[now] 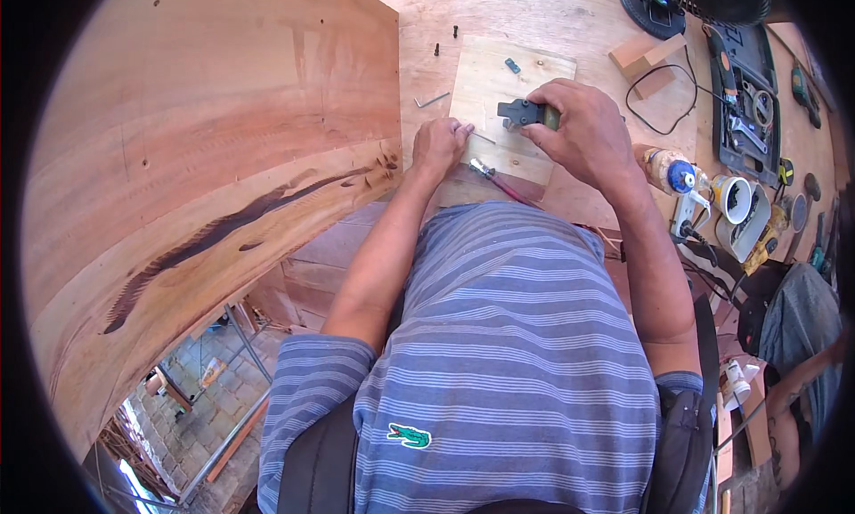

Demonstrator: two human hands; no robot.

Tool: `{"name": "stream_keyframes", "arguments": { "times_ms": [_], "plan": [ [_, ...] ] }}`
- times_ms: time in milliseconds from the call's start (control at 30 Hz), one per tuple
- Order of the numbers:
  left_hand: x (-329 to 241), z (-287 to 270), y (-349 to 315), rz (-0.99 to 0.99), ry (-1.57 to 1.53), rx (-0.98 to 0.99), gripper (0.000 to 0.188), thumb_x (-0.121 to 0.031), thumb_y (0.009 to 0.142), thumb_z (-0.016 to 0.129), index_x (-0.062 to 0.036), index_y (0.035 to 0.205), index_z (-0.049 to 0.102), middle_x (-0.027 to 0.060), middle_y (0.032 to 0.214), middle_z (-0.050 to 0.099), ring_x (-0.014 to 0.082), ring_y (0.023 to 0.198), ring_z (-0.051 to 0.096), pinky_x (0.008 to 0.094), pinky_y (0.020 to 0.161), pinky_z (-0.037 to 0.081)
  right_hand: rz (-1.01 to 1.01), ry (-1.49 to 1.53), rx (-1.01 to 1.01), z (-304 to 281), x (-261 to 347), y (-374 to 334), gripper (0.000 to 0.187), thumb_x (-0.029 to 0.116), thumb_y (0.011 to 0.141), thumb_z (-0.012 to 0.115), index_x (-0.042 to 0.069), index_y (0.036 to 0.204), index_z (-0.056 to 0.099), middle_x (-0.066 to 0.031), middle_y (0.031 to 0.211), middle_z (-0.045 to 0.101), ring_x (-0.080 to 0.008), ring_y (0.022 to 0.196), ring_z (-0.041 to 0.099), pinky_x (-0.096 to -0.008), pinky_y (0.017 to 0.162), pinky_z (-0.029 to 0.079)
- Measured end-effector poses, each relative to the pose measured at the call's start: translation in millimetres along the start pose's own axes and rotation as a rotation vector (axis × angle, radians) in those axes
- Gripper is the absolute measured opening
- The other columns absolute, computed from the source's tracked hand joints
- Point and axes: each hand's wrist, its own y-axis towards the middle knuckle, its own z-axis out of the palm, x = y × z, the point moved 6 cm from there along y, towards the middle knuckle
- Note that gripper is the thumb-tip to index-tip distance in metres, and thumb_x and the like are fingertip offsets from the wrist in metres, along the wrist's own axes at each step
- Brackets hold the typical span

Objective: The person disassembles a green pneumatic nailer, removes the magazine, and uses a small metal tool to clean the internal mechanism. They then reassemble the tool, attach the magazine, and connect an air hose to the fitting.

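Note:
My right hand (pixel 588 131) is closed around a dark tool (pixel 525 113) with a black head and a greenish body, held over a pale plywood board (pixel 468 73). Left of it, my left hand (pixel 439 147) pinches a thin metal rod (pixel 483 138) at the board's left edge. The rod's end points toward the right hand, apart from the tool. On the board lies a small dark metal piece (pixel 512 66). A metal hose fitting (pixel 482 167) on a red hose (pixel 512 190) rests at the near edge. Beyond my left hand are an L-shaped hex key (pixel 432 100) and two black screws (pixel 436 49).
A large wooden panel (pixel 249 95) stands close on the left. To the right are wood blocks (pixel 646 60), a black cable, an open tool case (pixel 748 149), a bottle (pixel 668 170) and a white cup (pixel 732 199). Another person's arm (pixel 802 380) shows at lower right.

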Motion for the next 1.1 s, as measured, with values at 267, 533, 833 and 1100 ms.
{"name": "stream_keyframes", "arguments": {
  "times_ms": [267,533,833,1100],
  "plan": [
    [-65.4,-70.6,-17.2,0.261,-0.357,-0.320,0.015,-0.016,0.089,0.074,-0.0024,0.095,0.076,0.0179,0.086,0.071,0.0354,0.076,0.068,0.0431,0.070,0.055,-0.010,-0.008,-0.005,-0.1,-0.5,0.2,0.027,0.021,0.078,0.080,0.004,0.099,0.075,-0.0142,0.096,0.071,-0.0351,0.092,0.069,-0.0444,0.083,0.054],
    [-167.4,-114.5,-35.4,0.915,-0.049,-0.180,0.017,-0.004,0.084,0.076,-0.0037,0.101,0.074,0.0105,0.084,0.066,0.0290,0.077,0.065,0.0400,0.066,0.052,-0.004,-0.003,0.005,-1.7,-0.1,-1.8,0.026,0.020,0.077,0.079,0.002,0.096,0.073,-0.0158,0.097,0.070,-0.0366,0.093,0.069,-0.0463,0.084,0.054],
    [-184.2,-109.4,-32.4,0.927,0.220,-0.108,0.012,-0.007,0.088,0.069,-0.0025,0.084,0.059,0.0116,0.082,0.057,0.0319,0.081,0.060,0.0442,0.073,0.050,0.010,-0.035,0.014,-0.1,2.1,-2.8,0.023,0.019,0.078,0.078,0.001,0.090,0.070,-0.0167,0.096,0.069,-0.0374,0.095,0.068,-0.0476,0.085,0.054],
    [-189.0,-112.8,-31.6,0.877,0.174,-0.060,0.014,-0.007,0.088,0.069,-0.0015,0.083,0.057,0.0134,0.084,0.058,0.0335,0.082,0.060,0.0453,0.073,0.050,0.033,-0.012,0.054,-3.1,5.2,-1.9,0.023,0.019,0.079,0.080,0.001,0.090,0.072,-0.0168,0.096,0.069,-0.0367,0.093,0.068,-0.0469,0.084,0.054]
  ]
}}
